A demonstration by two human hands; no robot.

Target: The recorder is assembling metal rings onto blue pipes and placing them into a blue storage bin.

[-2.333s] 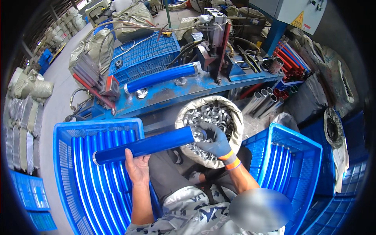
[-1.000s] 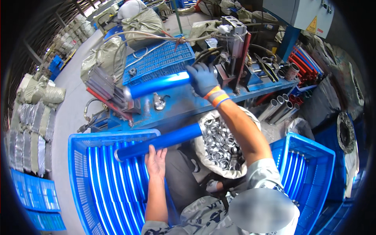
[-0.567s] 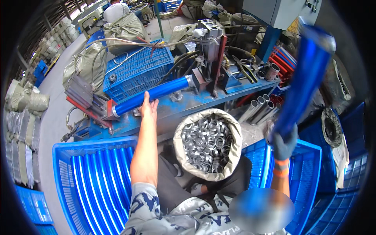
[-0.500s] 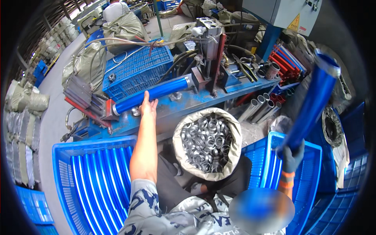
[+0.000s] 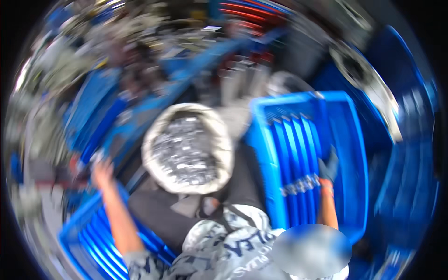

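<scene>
My right hand (image 5: 329, 167), in a dark glove with an orange cuff, is inside the right crate (image 5: 358, 186). It holds a blue tube (image 5: 321, 123) at the right end of a row of similar blue tubes (image 5: 293, 140). My bare left hand (image 5: 101, 174) reaches to the left, close to the lower end of another blue tube (image 5: 103, 128) at the workbench; motion smears its fingers. Between my knees stands a pale sack (image 5: 148, 151) with a rolled rim, full of loose metal rings (image 5: 186, 144).
A left crate (image 5: 70, 235) beside my leg holds several blue tubes. The blue workbench (image 5: 186, 70) crosses ahead. Red tubes (image 5: 240, 16) lie at the back, and another sack (image 5: 359, 70) stands beyond the right crate. Much of the far area is blurred.
My view has swung to the right. The right hand has lowered its raised blue tube into the right crate. My left hand has shifted from the tube's middle towards its lower end.
</scene>
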